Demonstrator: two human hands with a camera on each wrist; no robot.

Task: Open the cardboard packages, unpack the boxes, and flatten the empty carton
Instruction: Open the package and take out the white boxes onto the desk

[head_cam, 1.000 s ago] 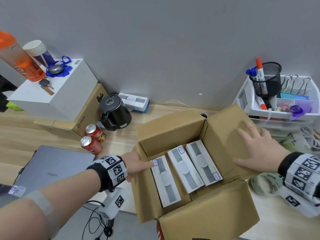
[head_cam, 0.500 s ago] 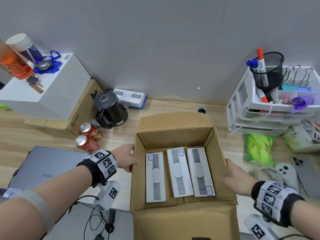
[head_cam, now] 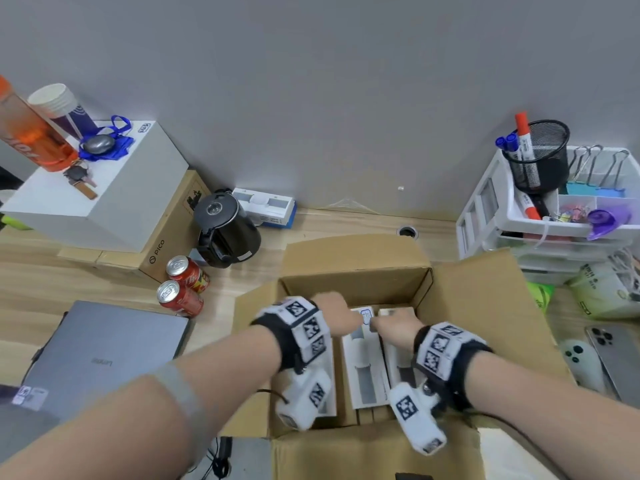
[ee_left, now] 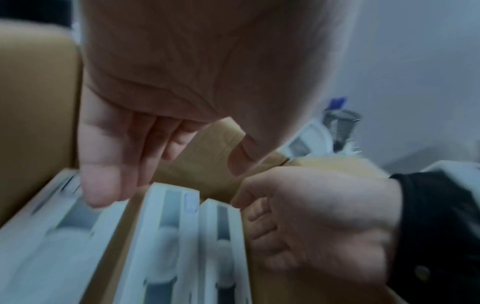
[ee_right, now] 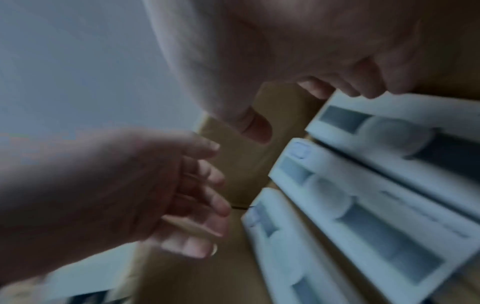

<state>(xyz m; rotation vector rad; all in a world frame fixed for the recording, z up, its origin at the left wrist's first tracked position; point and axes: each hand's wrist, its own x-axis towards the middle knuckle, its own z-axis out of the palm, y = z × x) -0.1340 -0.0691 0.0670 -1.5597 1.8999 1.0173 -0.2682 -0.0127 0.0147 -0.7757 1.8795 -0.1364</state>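
The brown cardboard carton (head_cam: 356,258) stands with its flaps spread, and three long white boxes lie side by side in it. Both hands reach in at the boxes' far ends. My left hand (head_cam: 341,312) hovers with relaxed, straight fingers (ee_left: 103,185) above the left box (ee_left: 52,236) and holds nothing. The middle box (head_cam: 362,368) lies between the two hands. My right hand (head_cam: 389,326) curls its fingers (ee_right: 348,88) over the far end of the right box (ee_right: 389,127), with its thumb (ee_right: 255,127) apart above it. The wrist views are blurred.
A grey laptop (head_cam: 104,351), two red cans (head_cam: 180,292) and a black kettle (head_cam: 225,233) sit left of the carton. A white drawer organiser (head_cam: 519,233), a phone (head_cam: 613,358) and a game controller (head_cam: 581,362) crowd the right. The grey wall lies behind.
Both hands left the carton's outer sides and moved inward over the boxes. The right flap, pressed down a second ago, now stands spread out to the right.
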